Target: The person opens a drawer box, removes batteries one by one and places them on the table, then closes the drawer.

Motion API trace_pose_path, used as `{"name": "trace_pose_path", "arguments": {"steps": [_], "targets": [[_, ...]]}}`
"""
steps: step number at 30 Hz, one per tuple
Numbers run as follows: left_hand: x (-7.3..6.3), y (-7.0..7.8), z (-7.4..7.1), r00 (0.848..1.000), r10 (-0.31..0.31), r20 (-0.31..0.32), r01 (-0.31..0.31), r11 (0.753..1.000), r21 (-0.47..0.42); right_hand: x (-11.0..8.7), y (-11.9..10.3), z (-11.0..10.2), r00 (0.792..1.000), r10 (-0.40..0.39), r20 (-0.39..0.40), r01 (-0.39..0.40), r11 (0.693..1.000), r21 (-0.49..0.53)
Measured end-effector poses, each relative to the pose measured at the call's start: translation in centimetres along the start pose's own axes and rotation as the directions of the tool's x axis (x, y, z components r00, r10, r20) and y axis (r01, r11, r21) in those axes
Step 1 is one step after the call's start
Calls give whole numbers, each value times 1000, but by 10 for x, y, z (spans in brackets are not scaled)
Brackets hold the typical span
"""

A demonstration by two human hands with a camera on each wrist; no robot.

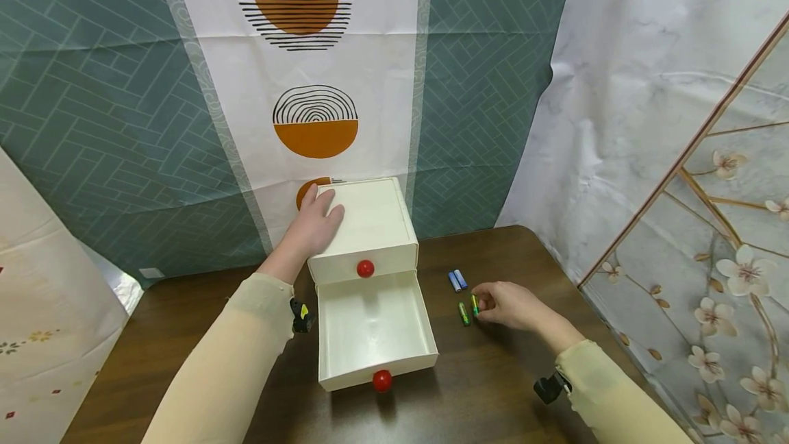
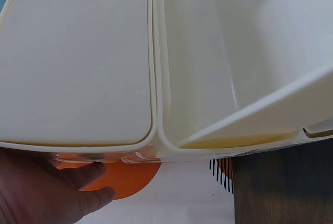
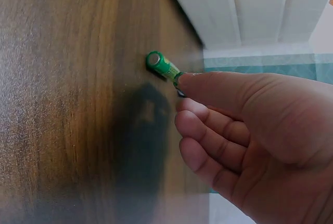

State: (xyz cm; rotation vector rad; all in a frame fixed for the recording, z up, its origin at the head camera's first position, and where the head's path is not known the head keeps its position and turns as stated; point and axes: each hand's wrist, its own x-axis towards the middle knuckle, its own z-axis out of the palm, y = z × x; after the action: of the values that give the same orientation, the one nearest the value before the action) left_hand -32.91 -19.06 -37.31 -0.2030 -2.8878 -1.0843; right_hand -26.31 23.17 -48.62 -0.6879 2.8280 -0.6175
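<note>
A white box with two drawers (image 1: 370,218) stands on the table. Its upper drawer (image 1: 394,260) is closed, with a red knob (image 1: 365,268); the lower drawer (image 1: 370,327) is pulled out towards me, with another red knob (image 1: 382,381). My left hand (image 1: 314,223) rests on the box's top left edge, fingers spread. Right of the drawer, my right hand (image 1: 508,305) pinches a green battery (image 1: 474,305) between thumb and fingers, close over the table. A second green battery (image 1: 464,314) lies just left of it. Two blue batteries (image 1: 458,280) lie side by side farther back.
The dark wooden table (image 1: 481,389) has its rounded far right corner beyond the right hand. A patterned cloth (image 1: 382,101) hangs behind the box, a marble-print sheet (image 1: 641,122) on the right, and a pale flowered cloth (image 1: 37,307) on the left.
</note>
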Motion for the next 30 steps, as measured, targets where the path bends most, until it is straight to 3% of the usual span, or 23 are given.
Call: {"name": "trace_pose_path", "arguments": {"steps": [26,30], "targets": [[-1,2,-1,1000,-23,10,23,1000,-5,8,11,12,997,-47,61,46,999,13],[0,2,-1,1000,-25,14,25,1000,-5,14,27,19,994,-92,51,90,995,32]]}}
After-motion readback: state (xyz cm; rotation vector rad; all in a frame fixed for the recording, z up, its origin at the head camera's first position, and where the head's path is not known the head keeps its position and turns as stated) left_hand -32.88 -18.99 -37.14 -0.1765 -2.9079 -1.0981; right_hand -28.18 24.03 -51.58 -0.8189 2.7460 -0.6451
